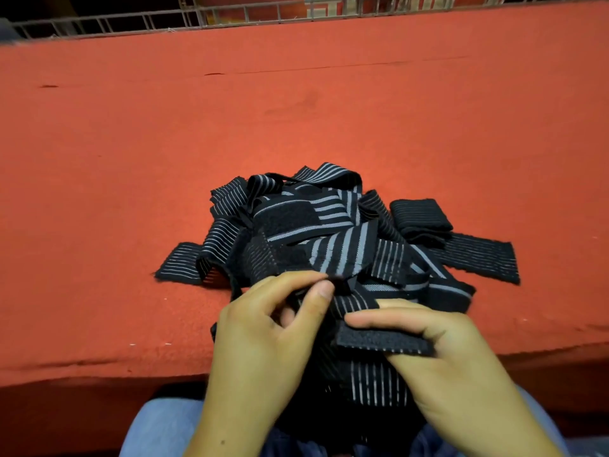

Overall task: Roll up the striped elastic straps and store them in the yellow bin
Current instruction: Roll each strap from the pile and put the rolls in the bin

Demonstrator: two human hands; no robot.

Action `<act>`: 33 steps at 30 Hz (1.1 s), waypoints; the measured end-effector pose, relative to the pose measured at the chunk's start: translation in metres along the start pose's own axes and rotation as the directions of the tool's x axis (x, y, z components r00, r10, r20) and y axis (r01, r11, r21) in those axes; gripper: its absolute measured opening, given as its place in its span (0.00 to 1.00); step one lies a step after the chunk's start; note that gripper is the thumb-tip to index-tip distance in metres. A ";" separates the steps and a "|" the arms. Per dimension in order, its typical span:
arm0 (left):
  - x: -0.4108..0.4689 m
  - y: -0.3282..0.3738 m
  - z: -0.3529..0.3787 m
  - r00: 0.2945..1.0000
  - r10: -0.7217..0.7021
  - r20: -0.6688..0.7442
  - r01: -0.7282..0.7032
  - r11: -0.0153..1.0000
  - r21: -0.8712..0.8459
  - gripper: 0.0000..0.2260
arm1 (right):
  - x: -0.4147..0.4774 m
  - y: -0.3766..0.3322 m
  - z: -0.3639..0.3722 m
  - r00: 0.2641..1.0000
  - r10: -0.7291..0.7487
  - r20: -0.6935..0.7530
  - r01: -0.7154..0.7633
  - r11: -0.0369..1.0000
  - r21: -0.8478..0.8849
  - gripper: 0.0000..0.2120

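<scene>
Pile of striped elastic straps [329, 225] is lying on the red tabletop [296, 110], sitting close to the near edge, black bands with grey stripes tangled and overlapping. Some loose ends are sticking out flat: one strap end [179, 262] is lying to the left of the pile, another flat strap [478, 255] is stretching out to the right. A folded or rolled strap [420, 216] is resting at the pile's right side, touching it.

Both hands are working at the near side of the pile, close together but not touching. Left hand [260, 351] is pinching the edge of a strap between thumb and index finger, other fingers curling underneath. Right hand [454, 367] is gripping a strap's fuzzy fastener end [379, 343], thumb lying across the top, fingers tucked beneath it. More striped strap is hanging below the hands, over the tabletop edge towards the lap; cannot tell which strap it belongs to.

Blue trousers [158, 430] are showing at the bottom. A wire rail [164, 21] is running along the far edge of the tabletop
</scene>
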State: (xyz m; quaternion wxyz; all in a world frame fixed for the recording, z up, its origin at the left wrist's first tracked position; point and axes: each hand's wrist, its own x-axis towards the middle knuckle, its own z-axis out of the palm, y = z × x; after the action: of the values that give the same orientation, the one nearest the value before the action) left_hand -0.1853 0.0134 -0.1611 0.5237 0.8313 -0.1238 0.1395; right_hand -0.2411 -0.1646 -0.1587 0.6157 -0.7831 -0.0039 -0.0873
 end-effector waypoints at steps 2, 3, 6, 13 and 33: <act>0.003 0.001 0.000 0.999 -0.013 -0.030 0.012 1.000 -0.028 0.02 | 0.000 0.000 0.001 0.999 0.033 -0.015 -0.033 0.999 -0.037 0.34; 0.006 0.000 0.000 0.999 -0.031 -0.031 0.029 0.998 -0.055 0.03 | -0.001 -0.002 0.001 0.999 0.050 -0.015 -0.051 0.997 -0.053 0.33; 0.016 -0.007 0.000 0.994 -0.106 -0.024 0.101 0.983 -0.152 0.04 | -0.002 -0.004 0.000 0.995 0.095 -0.015 -0.096 0.992 -0.081 0.33; 0.023 -0.015 0.007 0.984 -0.171 -0.050 0.152 0.953 -0.263 0.07 | 0.001 0.000 -0.002 0.983 0.184 -0.024 -0.186 0.978 -0.098 0.35; 0.042 -0.023 -0.021 0.986 -0.043 0.158 0.088 0.952 -0.293 0.24 | -0.004 0.007 -0.012 0.929 0.370 -0.029 -0.369 0.928 0.044 0.29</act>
State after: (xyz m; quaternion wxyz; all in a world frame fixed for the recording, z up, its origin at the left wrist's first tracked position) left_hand -0.1405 0.0391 -0.1564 0.6371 0.7541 -0.1548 0.0386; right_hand -0.2456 -0.1776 -0.1629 0.6358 -0.7563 0.1533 0.0156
